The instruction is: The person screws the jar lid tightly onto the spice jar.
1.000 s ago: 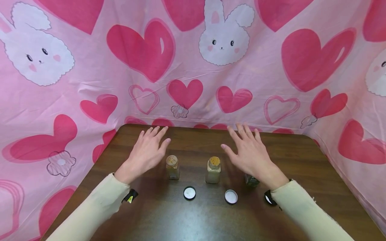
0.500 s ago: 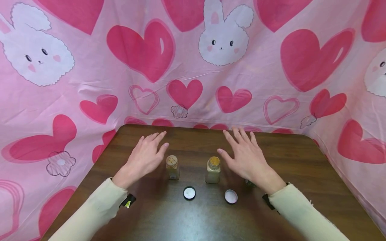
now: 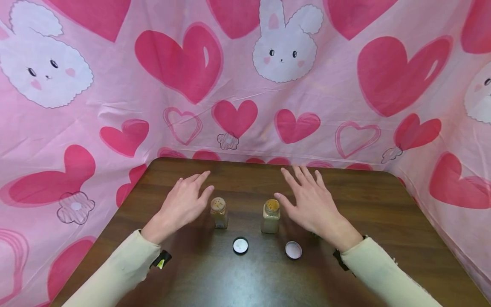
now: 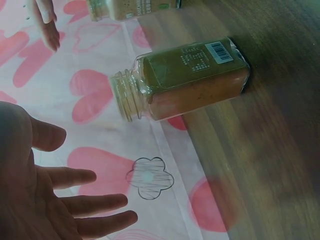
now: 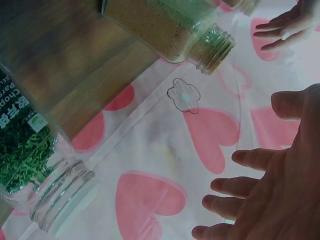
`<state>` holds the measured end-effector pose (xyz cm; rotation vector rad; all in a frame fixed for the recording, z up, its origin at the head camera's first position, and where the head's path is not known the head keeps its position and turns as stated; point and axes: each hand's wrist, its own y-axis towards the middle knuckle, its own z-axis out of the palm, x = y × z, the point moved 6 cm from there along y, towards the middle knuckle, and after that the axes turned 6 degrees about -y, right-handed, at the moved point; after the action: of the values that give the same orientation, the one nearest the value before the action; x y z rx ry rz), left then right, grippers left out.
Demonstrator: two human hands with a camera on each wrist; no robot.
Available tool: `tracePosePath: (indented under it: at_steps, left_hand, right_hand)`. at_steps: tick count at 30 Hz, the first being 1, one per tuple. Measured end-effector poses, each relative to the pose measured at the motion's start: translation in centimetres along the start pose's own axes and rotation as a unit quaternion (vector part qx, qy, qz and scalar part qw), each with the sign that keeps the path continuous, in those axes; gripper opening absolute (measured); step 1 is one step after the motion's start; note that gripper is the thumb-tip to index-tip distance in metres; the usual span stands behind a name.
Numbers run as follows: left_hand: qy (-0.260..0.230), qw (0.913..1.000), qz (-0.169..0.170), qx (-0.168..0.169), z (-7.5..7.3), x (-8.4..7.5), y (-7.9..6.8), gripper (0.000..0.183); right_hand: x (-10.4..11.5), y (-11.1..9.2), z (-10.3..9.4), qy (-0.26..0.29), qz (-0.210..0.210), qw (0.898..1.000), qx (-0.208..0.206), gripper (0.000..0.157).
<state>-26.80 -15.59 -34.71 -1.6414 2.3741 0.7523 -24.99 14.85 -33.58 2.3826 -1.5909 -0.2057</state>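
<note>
My left hand (image 3: pixel 183 202) hovers with fingers spread just left of an uncapped glass spice jar (image 3: pixel 219 216); its barcode label (image 4: pixel 218 52) shows in the left wrist view. Fingers loosely extended, my right hand (image 3: pixel 312 207) is held above the table, its thumb close beside a second spice jar (image 3: pixel 270 221) filled with tan powder. Both jars stand upright with powder on their tops. In the right wrist view, a third open jar (image 5: pixel 27 165) contains green chopped herb; the head view has it almost wholly hidden under my right hand. Neither hand holds anything.
A black-rimmed lid (image 3: pixel 240 246) and another lid (image 3: pixel 293 250) lie with their white insides up, in front of the jars. The brown wooden table (image 3: pixel 245 277) meets a pink heart-and-rabbit cloth (image 3: pixel 245 85) at its back and sides.
Both hands have drawn slightly toward me, and the right one has shifted left, covering more of the herb jar. The jars and the two visible lids have stayed put.
</note>
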Motion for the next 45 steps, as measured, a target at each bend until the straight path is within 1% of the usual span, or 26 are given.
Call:
tracePosePath:
  at_steps: [10,18,25,35,40,45]
  left_hand:
    - [-0.018,0.9995,-0.023,0.016,0.2,0.6,-0.7,0.058]
    - [-0.024,0.9987,-0.031,0.032,0.5,1.0,-1.3,0.063]
    - [-0.021,0.9981,-0.033,0.048,0.8,1.2,-1.8,0.071]
    - [-0.023,0.9967,-0.045,0.064,1.3,1.5,-2.2,0.087]
    - [-0.020,0.9956,-0.049,0.078,1.7,1.8,-2.4,0.091]
    - [-0.027,0.9942,-0.055,0.089,2.0,2.3,-2.4,0.093]
  right_hand:
    - [0.9,-0.6,-0.2,0.009,-0.009,1.000,-0.011,0.075]
    - [1.3,-0.9,-0.1,0.015,-0.012,1.000,-0.012,0.074]
    - [1.7,-1.2,-0.3,0.019,-0.012,1.000,-0.008,0.075]
    - [2.1,-1.7,-0.4,0.024,-0.021,0.999,-0.013,0.074]
    - [2.4,-1.9,-0.4,0.026,-0.021,0.999,-0.007,0.075]
    - [2.8,-2.0,-0.5,0.026,-0.027,0.999,-0.013,0.075]
